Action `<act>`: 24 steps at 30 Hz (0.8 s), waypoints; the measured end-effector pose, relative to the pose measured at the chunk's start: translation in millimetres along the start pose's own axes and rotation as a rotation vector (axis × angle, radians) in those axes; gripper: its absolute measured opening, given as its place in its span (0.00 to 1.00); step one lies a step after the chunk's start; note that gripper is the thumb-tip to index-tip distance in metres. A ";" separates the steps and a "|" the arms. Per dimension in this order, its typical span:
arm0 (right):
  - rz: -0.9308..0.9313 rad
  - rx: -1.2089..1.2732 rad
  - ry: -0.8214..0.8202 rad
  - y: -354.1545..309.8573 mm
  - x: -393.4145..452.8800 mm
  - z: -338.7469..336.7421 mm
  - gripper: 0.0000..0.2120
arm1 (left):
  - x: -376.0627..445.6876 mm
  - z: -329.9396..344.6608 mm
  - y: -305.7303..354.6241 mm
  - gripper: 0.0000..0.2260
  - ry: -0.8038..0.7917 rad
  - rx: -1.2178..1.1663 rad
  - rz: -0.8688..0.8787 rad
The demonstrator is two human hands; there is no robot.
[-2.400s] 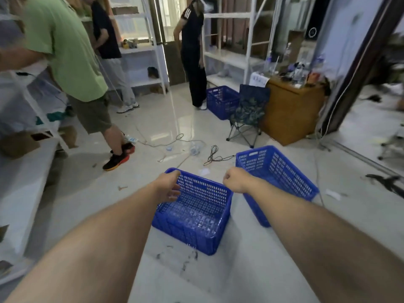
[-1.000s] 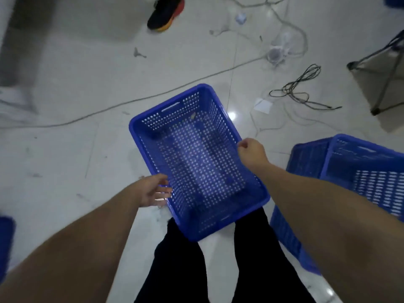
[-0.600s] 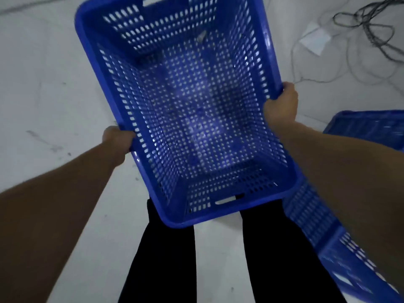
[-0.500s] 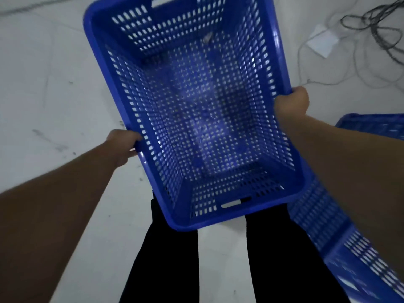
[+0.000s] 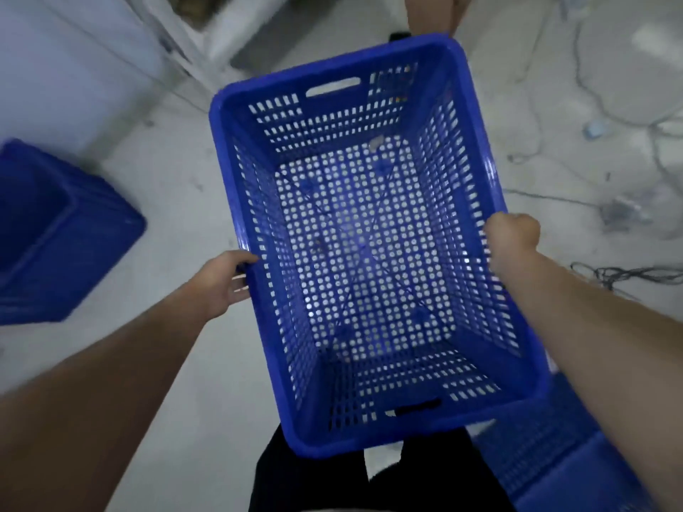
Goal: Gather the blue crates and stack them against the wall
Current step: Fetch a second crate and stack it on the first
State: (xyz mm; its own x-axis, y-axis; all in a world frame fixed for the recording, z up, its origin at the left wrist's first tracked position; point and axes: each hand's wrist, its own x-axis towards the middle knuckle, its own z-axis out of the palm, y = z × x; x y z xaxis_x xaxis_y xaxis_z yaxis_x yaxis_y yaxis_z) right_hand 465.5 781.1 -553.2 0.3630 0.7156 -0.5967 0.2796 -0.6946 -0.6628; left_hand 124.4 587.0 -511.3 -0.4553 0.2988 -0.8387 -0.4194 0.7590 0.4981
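A blue perforated crate [image 5: 366,253] fills the middle of the view, held up off the floor in front of my legs, open side up and empty. My left hand [image 5: 221,282] grips its left long rim, thumb on top. My right hand [image 5: 512,236] is closed over its right long rim. A stack of blue crates [image 5: 48,234] stands on the floor at the left, close to a pale wall [image 5: 55,68]. Another blue crate [image 5: 554,460] sits on the floor at the lower right, partly hidden by my right arm.
White shelving legs [image 5: 192,35] stand at the top left beside the wall. Loose cables [image 5: 628,275] and small bits of litter lie across the floor on the right. Another person's legs [image 5: 432,12] show at the top edge, just beyond the held crate.
The view has swung to the left: the crate stack and the wall have come into sight. The crate stays in both hands, carried level. The second crate has slid to the lower right.
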 end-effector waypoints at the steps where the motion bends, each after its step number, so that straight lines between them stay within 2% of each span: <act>1: -0.018 0.013 -0.027 -23.6 -19.8 3.7 0.02 | -20.1 -17.8 7.6 0.08 0.025 -0.036 0.033; 2: -0.041 0.004 -0.061 -42.7 -37.2 9.3 0.02 | -39.5 -35.7 13.5 0.06 0.054 -0.081 0.057; 3: -0.071 -0.007 -0.097 -61.9 -54.4 17.1 0.07 | -56.4 -53.1 19.1 0.05 0.083 -0.134 0.080; 5: -0.133 -0.017 -0.150 -98.1 -91.4 34.2 0.14 | -82.8 -85.7 27.2 0.08 0.132 -0.244 0.121; 8: -0.247 -0.010 -0.234 -139.7 -161.0 65.6 0.12 | -122.8 -142.5 24.9 0.12 0.175 -0.431 0.171; 12: -0.290 -0.031 -0.384 -181.7 -243.7 124.2 0.13 | -163.4 -221.4 18.2 0.04 0.222 -0.729 0.262; 15: -0.303 -0.021 -0.479 -200.7 -264.4 197.4 0.32 | -186.1 -279.7 15.7 0.07 0.221 -0.877 0.334; 16: -0.311 -0.025 -0.512 -208.9 -284.8 218.0 0.29 | -192.6 -300.6 15.2 0.08 0.224 -0.909 0.364; 18: -0.359 -0.003 -0.563 -219.0 -348.3 232.2 0.09 | -200.1 -341.4 12.0 0.06 0.237 -0.963 0.410; 19: -0.387 0.005 -0.569 -222.6 -385.4 235.0 0.05 | -202.4 -361.5 10.6 0.06 0.253 -0.993 0.423; 20: -0.393 -0.014 -0.567 -226.5 -400.3 246.7 0.06 | -203.6 -377.3 10.0 0.07 0.267 -1.020 0.430; 23: -0.372 -0.009 -0.654 -235.0 -420.8 303.2 0.21 | -207.3 -425.6 6.1 0.05 0.315 -1.085 0.444; 24: -0.380 -0.019 -0.673 -238.1 -434.6 317.4 0.19 | -207.3 -440.0 5.5 0.05 0.324 -1.107 0.446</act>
State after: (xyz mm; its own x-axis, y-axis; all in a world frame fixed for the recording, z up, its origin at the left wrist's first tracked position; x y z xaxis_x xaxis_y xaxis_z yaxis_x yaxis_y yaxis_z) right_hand -41.0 658.9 -279.5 -0.3777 0.7915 -0.4805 0.2948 -0.3892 -0.8727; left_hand -129.1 274.7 -237.8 -0.8362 0.1289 -0.5331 -0.5442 -0.3171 0.7768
